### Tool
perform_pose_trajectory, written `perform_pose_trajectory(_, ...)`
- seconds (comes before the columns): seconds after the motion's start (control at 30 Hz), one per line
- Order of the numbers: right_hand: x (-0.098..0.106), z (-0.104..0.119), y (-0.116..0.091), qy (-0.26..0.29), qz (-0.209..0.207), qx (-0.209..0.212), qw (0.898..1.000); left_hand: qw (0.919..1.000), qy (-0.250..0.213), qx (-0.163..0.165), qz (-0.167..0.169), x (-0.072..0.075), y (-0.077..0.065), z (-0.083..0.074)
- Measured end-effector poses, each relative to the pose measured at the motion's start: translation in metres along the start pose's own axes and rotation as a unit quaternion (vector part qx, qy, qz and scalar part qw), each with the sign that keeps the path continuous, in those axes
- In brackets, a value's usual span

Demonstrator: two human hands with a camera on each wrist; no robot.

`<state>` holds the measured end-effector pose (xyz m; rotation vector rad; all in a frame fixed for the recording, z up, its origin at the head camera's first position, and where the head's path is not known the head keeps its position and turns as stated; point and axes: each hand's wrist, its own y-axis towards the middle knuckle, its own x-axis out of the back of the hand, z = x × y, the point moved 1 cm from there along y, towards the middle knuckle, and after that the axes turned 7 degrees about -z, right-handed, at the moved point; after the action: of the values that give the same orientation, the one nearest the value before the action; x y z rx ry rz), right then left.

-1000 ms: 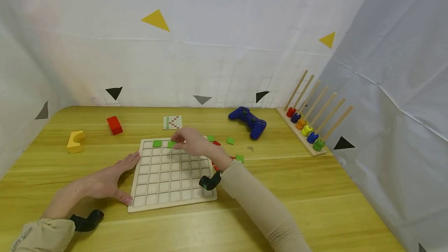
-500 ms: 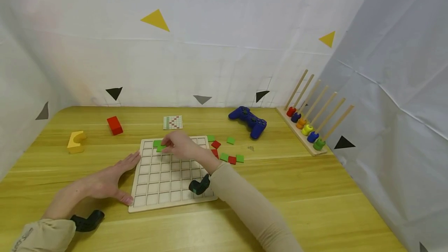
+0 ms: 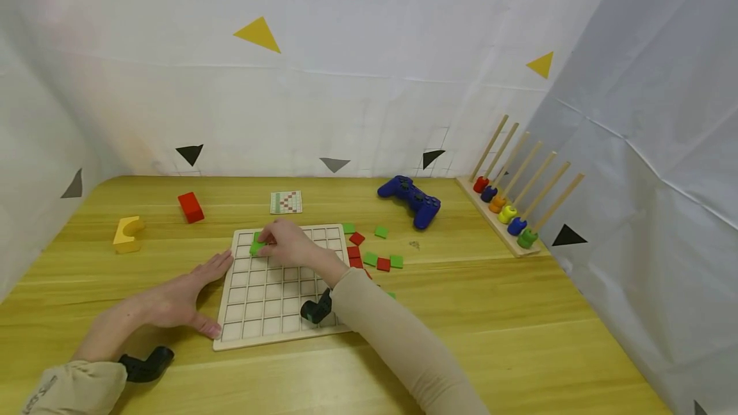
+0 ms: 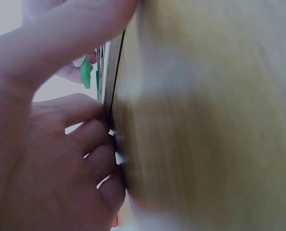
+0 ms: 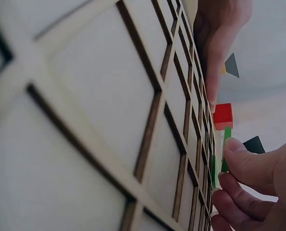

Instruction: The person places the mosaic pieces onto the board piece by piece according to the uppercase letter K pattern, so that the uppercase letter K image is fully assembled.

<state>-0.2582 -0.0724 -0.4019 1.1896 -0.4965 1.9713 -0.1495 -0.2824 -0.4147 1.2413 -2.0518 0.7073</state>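
A square wooden grid board (image 3: 254, 310) lies on the table. My left hand (image 3: 167, 300) rests along its left edge, thumb at the near corner and fingers spread toward the far one. Over the board's far left part, my right hand (image 3: 291, 245) pinches a green square tile (image 3: 256, 249) between thumb and fingers. The right wrist view shows this tile (image 5: 226, 149) on edge, just above the board. Another green tile (image 5: 213, 171) lies in the grid under it, mostly hidden in the head view.
Several loose green and red tiles (image 3: 383, 264) lie right of the board. Behind it is a small pattern card (image 3: 286, 202). A red block (image 3: 191, 207) and a yellow arch block (image 3: 127, 235) stand at left. A blue game controller (image 3: 409, 202) and a peg rack (image 3: 513, 223) are farther right.
My right hand has moved left across the board with the green tile, now near the green tile in the far row. Red tiles on the right have come into view. My left hand stays put.
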Motion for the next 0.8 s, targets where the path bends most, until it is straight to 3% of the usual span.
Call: perform_pose_trajectory(0.8,-0.0032,-0.0012,0.0010,-0.034,-0.014,0.011,0.999,1.0000,-0.001,-0.002,-0.001,-0.0005,0.0001,0.0009)
